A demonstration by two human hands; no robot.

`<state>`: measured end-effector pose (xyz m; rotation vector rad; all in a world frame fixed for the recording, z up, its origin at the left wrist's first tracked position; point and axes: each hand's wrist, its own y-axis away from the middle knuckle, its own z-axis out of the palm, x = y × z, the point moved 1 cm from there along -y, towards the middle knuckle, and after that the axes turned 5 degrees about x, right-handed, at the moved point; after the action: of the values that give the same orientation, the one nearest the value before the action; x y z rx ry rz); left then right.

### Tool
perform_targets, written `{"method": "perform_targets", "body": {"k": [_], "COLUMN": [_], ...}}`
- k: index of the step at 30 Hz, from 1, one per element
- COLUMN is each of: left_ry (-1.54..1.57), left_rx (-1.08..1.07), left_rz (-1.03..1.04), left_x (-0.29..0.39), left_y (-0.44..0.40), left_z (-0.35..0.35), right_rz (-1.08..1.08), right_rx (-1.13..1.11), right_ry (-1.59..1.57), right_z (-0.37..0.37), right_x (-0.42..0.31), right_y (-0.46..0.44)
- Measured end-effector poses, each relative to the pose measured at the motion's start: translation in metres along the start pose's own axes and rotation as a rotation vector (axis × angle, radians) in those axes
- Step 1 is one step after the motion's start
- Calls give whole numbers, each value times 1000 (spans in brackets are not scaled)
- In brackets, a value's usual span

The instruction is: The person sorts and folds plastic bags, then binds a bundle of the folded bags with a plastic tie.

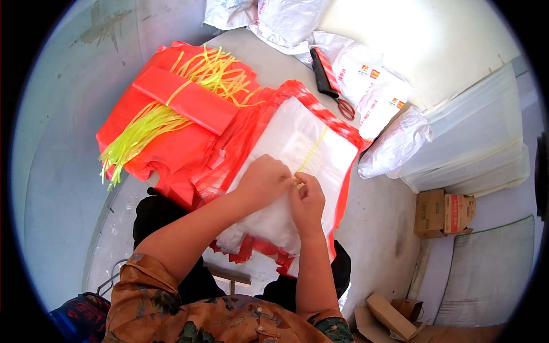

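A stack of white plastic bags [337,150] lies on red plastic bags [294,88] in front of me. Across the white stack runs a yellow strip [313,150], whose near end reaches my fingers. My left hand [266,180] and my right hand [307,200] meet over the stack, both closed with fingertips pinched at that strip's near end. What lies between the fingertips is mostly hidden. To the left, a folded red bundle [197,106] and a bunch of yellow strips [143,128] rest on a red pile [128,123].
White printed sacks [354,71] line the far edge. Red-handled scissors [345,108] lie beside a black and red roll-like item [323,71]. Cardboard boxes [430,214] stand at the right, with opened cardboard [392,317] at the lower right. A translucent sheet [472,137] hangs at the right wall.
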<state>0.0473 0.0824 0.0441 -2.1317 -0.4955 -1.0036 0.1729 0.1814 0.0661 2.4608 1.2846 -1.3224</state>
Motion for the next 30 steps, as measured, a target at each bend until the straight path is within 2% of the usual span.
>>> {"method": "perform_targets", "body": {"k": [5,8,14,17,20,23,30], "left_ry": [-141,-126,-57,-9,-26,-5,-2], "left_rx": [-23,-28,-19,-21,-64,-100,-94], "left_rz": [178,198,96,-35,-75,-105,-90], "left_x": [2,1,1,2,3,2,0], "left_y": [0,2,5,4,2,0,1], "left_z": [-2,-2,-2,0,-2,-3,-3], "right_rz": [-395,-338,-185,53,124,132,-212], "right_rx": [114,109,38,7,-68,-230,-82], "right_ry": [117,101,-38,-163,-340,-275,0], "right_z": [5,5,3,2,0,-8,-8], "right_x": [13,21,23,11,20,24,5], "right_y": [-6,-5,-4,-2,-8,-11,-7]}}
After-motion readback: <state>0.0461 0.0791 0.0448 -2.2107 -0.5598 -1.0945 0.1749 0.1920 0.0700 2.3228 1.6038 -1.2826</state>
